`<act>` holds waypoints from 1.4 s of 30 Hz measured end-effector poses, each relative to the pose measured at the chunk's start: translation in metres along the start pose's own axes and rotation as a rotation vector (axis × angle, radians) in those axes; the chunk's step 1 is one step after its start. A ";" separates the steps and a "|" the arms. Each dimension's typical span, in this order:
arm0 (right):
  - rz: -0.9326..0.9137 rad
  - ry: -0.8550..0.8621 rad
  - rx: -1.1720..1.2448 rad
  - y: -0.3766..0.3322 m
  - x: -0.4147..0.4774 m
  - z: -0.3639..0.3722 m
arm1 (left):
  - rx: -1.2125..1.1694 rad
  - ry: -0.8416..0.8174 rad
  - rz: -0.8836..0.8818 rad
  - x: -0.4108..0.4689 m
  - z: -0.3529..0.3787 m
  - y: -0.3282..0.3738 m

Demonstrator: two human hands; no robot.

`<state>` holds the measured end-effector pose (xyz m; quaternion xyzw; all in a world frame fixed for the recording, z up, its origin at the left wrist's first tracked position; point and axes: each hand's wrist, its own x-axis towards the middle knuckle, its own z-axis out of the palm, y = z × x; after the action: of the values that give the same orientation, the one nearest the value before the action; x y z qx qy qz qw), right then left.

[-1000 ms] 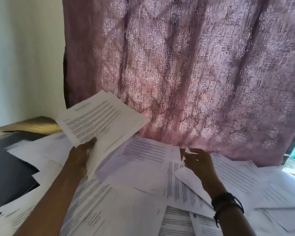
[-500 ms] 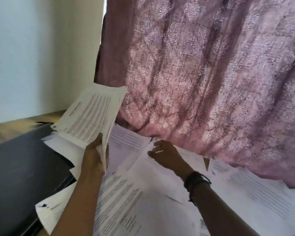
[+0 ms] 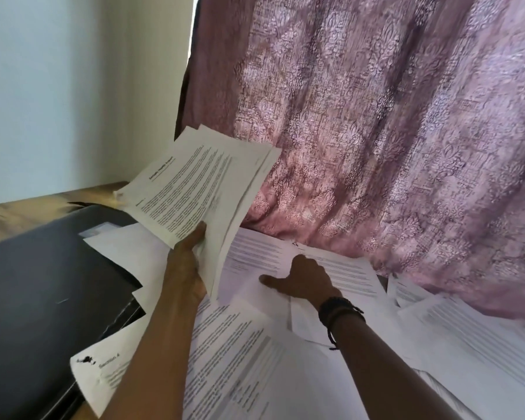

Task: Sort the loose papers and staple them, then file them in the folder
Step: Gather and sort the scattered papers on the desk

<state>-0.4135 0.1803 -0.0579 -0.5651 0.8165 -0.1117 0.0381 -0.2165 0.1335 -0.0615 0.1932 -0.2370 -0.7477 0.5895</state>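
Observation:
My left hand (image 3: 185, 268) holds a small stack of printed sheets (image 3: 200, 186) lifted off the table, tilted up to the right. My right hand (image 3: 303, 278), with a dark band on its wrist, lies fingers spread on a loose printed sheet (image 3: 255, 256) at the back of the table, thumb stretched left. Several more loose papers (image 3: 240, 353) cover the table in an overlapping mess. A black folder (image 3: 43, 286) lies flat at the left, partly under some sheets. No stapler is in view.
A pink patterned curtain (image 3: 376, 131) hangs right behind the papers, its hem touching them. A pale wall (image 3: 73, 86) fills the upper left. The wooden table edge (image 3: 28, 213) shows behind the folder.
My view has swung left. My right hand has moved from the right side of the pile to a sheet near the curtain and flattened on it. The left hand's stack has tipped more upright.

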 end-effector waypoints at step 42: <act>-0.190 0.242 1.460 0.138 -0.152 -0.080 | 0.757 -0.350 0.008 -0.054 0.070 -0.056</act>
<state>-0.5005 0.3797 -0.0206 -0.4481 0.4807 -0.6898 0.3039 -0.2880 0.2056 -0.0366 0.2652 -0.5926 -0.6270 0.4305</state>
